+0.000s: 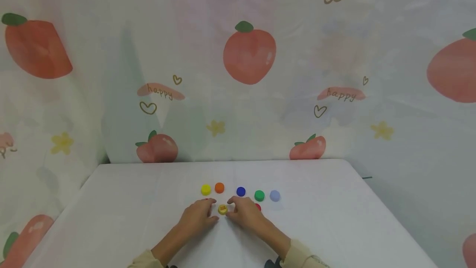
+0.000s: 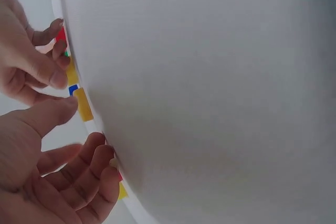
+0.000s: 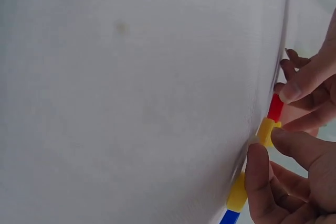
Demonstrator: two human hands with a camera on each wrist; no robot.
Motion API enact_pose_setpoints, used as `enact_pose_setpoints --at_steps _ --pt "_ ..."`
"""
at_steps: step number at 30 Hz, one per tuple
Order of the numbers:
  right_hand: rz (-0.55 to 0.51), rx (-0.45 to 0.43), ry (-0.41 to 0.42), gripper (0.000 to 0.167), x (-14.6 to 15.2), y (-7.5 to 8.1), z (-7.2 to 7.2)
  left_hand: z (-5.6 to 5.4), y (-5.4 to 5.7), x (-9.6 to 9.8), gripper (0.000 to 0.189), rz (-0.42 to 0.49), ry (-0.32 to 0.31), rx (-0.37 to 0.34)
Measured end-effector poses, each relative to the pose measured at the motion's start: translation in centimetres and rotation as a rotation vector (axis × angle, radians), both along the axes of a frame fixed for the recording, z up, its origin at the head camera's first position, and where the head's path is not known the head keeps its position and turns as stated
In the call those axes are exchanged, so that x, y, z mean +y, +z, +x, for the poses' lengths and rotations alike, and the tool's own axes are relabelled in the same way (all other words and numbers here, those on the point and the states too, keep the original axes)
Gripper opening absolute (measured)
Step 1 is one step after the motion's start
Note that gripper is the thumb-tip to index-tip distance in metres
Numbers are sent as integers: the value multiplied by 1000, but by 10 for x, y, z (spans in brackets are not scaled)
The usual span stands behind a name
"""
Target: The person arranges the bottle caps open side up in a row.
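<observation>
A gold-yellow bottle cap with printing on its top (image 1: 222,209) lies between the two hands. My left hand (image 1: 197,217) rests low beside it, thumb and fingers spread apart, pinching nothing. From the right, my right hand (image 1: 247,214) is close to the cap, thumb and forefinger tips near its edge; whether they touch is unclear. In the left wrist view, the left thumb (image 2: 58,111) overlaps the gold cap (image 2: 83,104). In the right wrist view, a red cap (image 3: 275,107) shows by the left hand's fingers, and another yellow cap (image 3: 236,192) lies beside the right hand.
Beyond the hands stand yellow (image 1: 206,190), orange (image 1: 219,187), blue (image 1: 241,192), green (image 1: 259,195) and pale blue (image 1: 275,195) caps. A red cap (image 1: 258,207) is partly behind the right hand. A white cloth covers the table (image 1: 334,226); a printed curtain (image 1: 201,53) hangs behind.
</observation>
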State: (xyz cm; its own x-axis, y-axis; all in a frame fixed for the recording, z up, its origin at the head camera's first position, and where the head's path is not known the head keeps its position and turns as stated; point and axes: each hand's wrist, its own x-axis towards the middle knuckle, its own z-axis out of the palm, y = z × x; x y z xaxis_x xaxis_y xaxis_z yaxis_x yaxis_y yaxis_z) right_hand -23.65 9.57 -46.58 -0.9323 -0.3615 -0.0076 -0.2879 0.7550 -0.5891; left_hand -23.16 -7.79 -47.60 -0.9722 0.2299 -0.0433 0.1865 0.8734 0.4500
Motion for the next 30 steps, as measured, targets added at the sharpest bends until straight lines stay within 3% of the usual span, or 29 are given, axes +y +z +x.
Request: enact_pose_setpoints --at_steps 5,13,21,30 --pt "20 22 39 30 0 2 -5 -2 1 4 48 -61 -7 9" --pt "31 -6 45 27 0 2 -7 -3 2 6 48 -85 -6 -2" --pt "68 79 64 25 -3 1 -10 -6 3 5 46 -70 -7 17" --pt "95 24 32 28 -10 -1 -8 -3 -1 4 39 -37 -16 24"
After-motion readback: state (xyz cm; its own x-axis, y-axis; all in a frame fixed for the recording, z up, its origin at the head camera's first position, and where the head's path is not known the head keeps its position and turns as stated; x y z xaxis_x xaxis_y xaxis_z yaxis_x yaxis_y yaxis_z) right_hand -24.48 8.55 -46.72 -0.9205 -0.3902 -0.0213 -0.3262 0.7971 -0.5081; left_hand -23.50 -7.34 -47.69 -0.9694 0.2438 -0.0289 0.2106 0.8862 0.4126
